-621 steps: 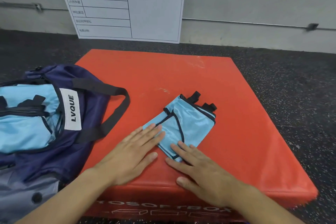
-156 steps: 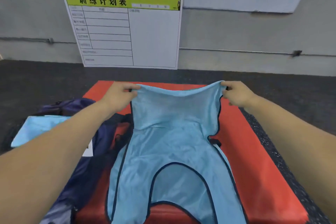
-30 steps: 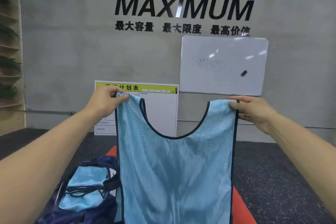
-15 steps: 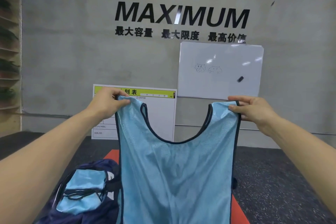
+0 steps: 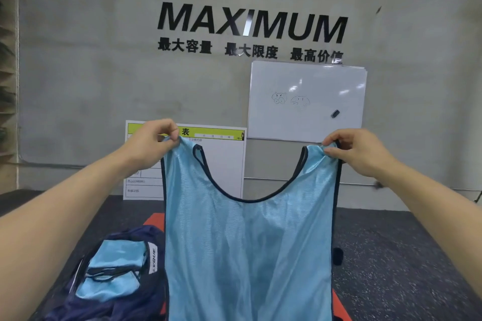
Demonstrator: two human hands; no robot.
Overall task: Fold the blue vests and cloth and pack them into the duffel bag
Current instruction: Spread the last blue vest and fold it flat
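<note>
You hold the blue vest [image 5: 247, 250] up by its shoulders, left hand [image 5: 154, 139] and right hand [image 5: 357, 151] each pinching a strap, so next lower it flat onto the red surface [image 5: 154, 219] beneath your hands for folding.

The vest [image 5: 247, 255] hangs in the middle, its left shoulder strap in the left hand [image 5: 148, 142], its right strap in the right hand [image 5: 361, 151]. Below and left of it lies the bag [image 5: 109, 281], with folded cloth [image 5: 112, 271] inside. A mat [image 5: 154, 219] shows behind the vest, on the floor [image 5: 404, 255]. Farther back, a chart [image 5: 221, 161] leans on the wall [image 5: 78, 73] behind the left hand; a whiteboard [image 5: 307, 101] hangs to its right, above the right hand, under the lettering [image 5: 251, 22].
</note>
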